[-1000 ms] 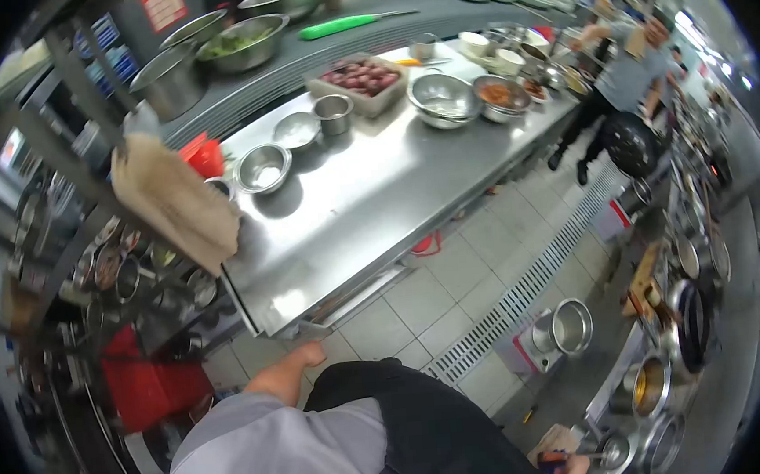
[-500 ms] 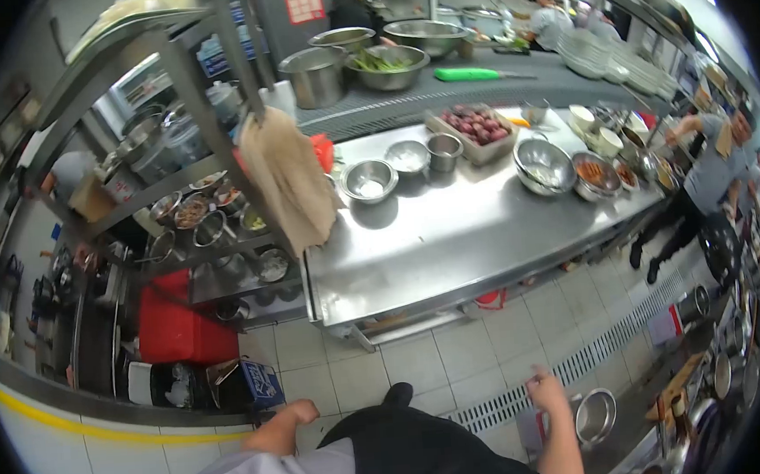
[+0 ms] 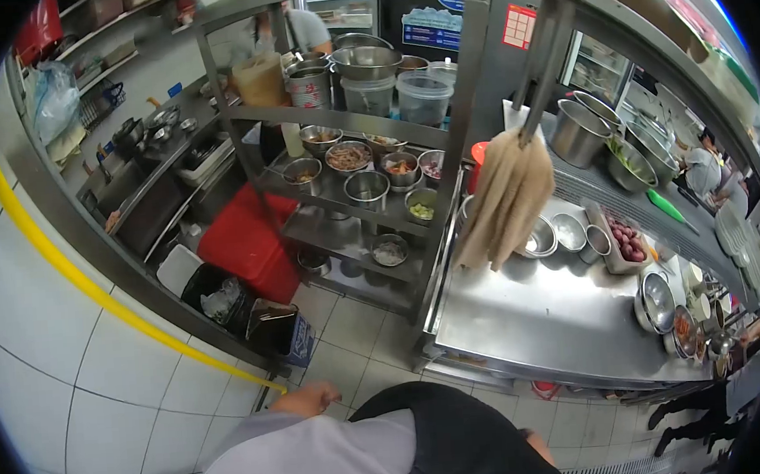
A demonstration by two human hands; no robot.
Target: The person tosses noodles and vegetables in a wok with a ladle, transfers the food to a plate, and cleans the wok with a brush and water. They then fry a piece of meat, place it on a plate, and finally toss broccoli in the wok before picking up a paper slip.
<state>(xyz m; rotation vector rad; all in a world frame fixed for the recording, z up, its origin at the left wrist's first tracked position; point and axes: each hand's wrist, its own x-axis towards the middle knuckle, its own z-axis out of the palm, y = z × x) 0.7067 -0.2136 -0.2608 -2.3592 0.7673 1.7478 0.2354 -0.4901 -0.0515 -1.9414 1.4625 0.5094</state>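
Note:
At the lower centre, beside the black apron, my left hand [image 3: 322, 396] hangs over the tiled floor with its fingers curled in and no object visible in it. It is nearest to a blue box [image 3: 299, 339] by the rack's foot. Of my right side only a patch of skin shows past the apron's edge; its fingers cannot be made out. A steel counter [image 3: 526, 315] stands ahead to the right, with bowls and a tub of dark red onions [image 3: 625, 242]. Neither hand touches it.
A steel rack [image 3: 345, 120] holds bowls of food and clear tubs. Beneath it stands a red bin [image 3: 248, 237]. A brown cloth [image 3: 509, 197] hangs from the counter's post. A yellow stripe [image 3: 74, 276] crosses the left. One person is at far right, others behind.
The view has swung to the left, so the rack and bin now sit nearer the centre and the counter further right. My right hand, visible before, is now mostly hidden.

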